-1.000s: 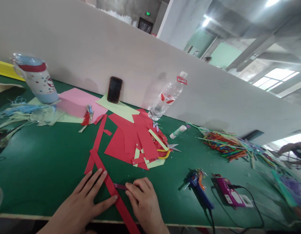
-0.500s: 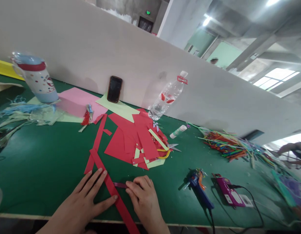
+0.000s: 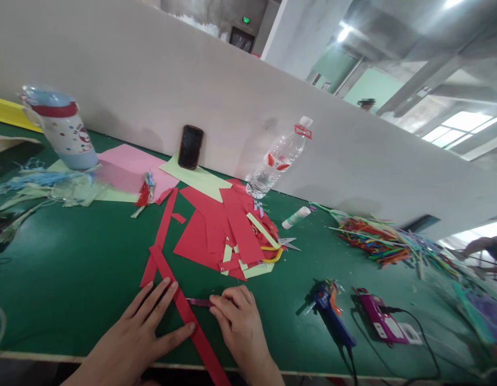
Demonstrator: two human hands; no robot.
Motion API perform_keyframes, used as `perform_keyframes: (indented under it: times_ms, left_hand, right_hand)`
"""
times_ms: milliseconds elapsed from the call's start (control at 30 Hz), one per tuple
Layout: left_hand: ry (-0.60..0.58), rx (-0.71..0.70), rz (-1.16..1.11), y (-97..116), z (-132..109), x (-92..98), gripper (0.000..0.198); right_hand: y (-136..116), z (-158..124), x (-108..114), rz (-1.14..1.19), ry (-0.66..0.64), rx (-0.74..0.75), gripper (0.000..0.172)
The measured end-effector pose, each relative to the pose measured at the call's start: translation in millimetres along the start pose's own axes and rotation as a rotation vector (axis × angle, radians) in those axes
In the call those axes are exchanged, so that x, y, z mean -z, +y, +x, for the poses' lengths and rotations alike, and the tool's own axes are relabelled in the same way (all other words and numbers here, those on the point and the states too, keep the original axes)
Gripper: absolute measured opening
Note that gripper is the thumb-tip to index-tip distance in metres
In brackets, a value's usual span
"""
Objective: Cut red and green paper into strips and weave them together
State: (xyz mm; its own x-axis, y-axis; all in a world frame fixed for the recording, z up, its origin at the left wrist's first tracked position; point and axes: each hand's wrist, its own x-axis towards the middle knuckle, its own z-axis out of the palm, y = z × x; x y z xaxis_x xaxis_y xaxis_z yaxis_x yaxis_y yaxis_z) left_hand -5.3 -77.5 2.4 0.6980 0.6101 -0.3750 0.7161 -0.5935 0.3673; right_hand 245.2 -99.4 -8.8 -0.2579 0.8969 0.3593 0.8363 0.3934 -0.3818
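Observation:
My left hand [image 3: 141,335] lies flat with fingers spread on the green table [image 3: 71,279], pressing the left side of a long red paper strip [image 3: 179,305] that runs diagonally to the table's front edge. My right hand [image 3: 240,327] is curled just right of the strip, its fingers closed on a small purple tool [image 3: 199,302] whose tip touches the strip. Behind them lies a pile of red paper pieces [image 3: 220,228] with pale green strips and yellow-handled scissors [image 3: 278,247].
A phone [image 3: 190,147] leans on the white partition. A water bottle [image 3: 278,160], a glue stick [image 3: 295,217], a lidded cup [image 3: 63,128], pink paper [image 3: 130,167], coloured sticks [image 3: 385,241], a blue glue gun [image 3: 328,308] and a purple device [image 3: 379,316] stand around. Another person's arm [image 3: 479,246] shows far right.
My hands have hardly moved; the right hand shifted very slightly right along the strip. The view drifted a little.

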Motion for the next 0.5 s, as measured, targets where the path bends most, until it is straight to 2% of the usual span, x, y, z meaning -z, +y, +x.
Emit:
perform_keyframes:
  times_ms: [267, 500]
  left_hand:
    - [0.034, -0.003, 0.016, -4.7, 2.0, -8.1, 0.109]
    - [0.026, -0.011, -0.002, -3.4, 1.1, -4.9, 0.108]
  right_hand:
    - [-2.3, 3.4, -2.9, 0.028, -0.008, 0.012, 0.015]
    - [1.1, 3.4, -4.1, 0.048, 0.001, -0.01, 0.015]
